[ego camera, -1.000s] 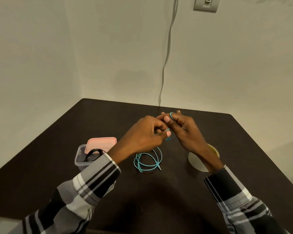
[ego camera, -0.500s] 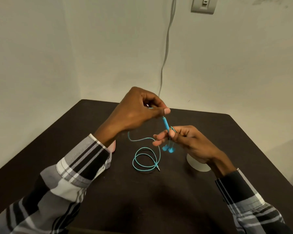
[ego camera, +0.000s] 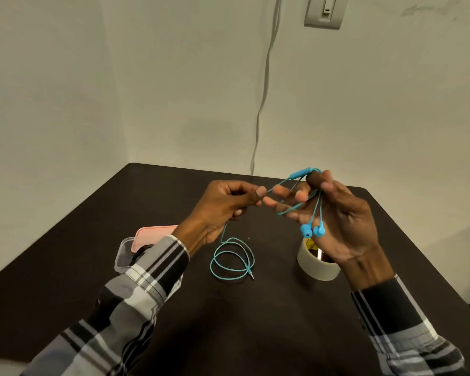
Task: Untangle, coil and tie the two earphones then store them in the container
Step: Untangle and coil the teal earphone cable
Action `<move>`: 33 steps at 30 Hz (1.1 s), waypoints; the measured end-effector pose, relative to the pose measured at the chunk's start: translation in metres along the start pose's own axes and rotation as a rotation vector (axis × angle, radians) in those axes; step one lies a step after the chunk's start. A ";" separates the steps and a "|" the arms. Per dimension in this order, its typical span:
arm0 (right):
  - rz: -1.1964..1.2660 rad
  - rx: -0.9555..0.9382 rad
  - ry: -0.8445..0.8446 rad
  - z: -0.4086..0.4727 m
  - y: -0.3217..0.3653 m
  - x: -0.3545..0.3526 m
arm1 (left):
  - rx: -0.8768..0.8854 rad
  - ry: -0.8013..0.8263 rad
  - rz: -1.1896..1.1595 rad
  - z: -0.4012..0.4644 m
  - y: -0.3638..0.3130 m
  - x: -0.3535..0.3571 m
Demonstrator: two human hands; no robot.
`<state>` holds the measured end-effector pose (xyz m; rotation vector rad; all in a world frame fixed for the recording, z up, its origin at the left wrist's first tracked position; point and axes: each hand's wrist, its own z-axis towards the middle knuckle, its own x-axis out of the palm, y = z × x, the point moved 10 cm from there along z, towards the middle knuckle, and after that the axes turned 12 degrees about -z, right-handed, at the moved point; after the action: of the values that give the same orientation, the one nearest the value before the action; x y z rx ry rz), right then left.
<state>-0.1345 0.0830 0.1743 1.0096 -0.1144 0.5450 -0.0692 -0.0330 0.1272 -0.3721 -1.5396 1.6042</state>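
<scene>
A turquoise earphone cable runs between both hands above the dark table (ego camera: pixel 255 321). My right hand (ego camera: pixel 342 221) is raised palm-up with the cable looped over its fingers, the thumb pinning it near the inline remote (ego camera: pixel 300 173). The two earbuds (ego camera: pixel 313 229) dangle in front of its palm. My left hand (ego camera: pixel 223 207) pinches the cable beside the right fingertips. The rest of the cable (ego camera: pixel 232 260) lies in loose loops on the table with its plug at the lower right. A clear container (ego camera: pixel 122 256) with a pink lid (ego camera: pixel 154 234) sits at the left, partly behind my left sleeve, something black inside.
A roll of pale tape (ego camera: pixel 316 263) stands on the table under my right wrist. A grey wall cord (ego camera: pixel 265 85) hangs down to the table's far edge. The table sits in a corner of two walls.
My right hand rose and turned palm-up, with the cable now wound over its fingers and the remote at the top. My left hand dropped lower and closer to it.
</scene>
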 end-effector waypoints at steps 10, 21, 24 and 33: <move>-0.541 -0.037 -0.531 -0.001 0.000 -0.045 | -0.013 0.019 0.449 -0.010 0.023 -0.002; -1.508 0.134 -0.255 0.001 -0.034 -0.043 | 0.039 0.198 1.021 -0.026 -0.006 0.022; -1.344 0.242 -0.170 -0.003 -0.043 -0.038 | 0.107 0.219 1.048 -0.032 -0.030 0.026; -0.742 0.325 -0.037 -0.003 -0.042 -0.012 | 0.182 0.197 0.614 -0.019 -0.075 0.038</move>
<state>-0.1253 0.0632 0.1363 1.2830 0.3195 -0.1413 -0.0503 -0.0015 0.2051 -0.9373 -1.1737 2.0780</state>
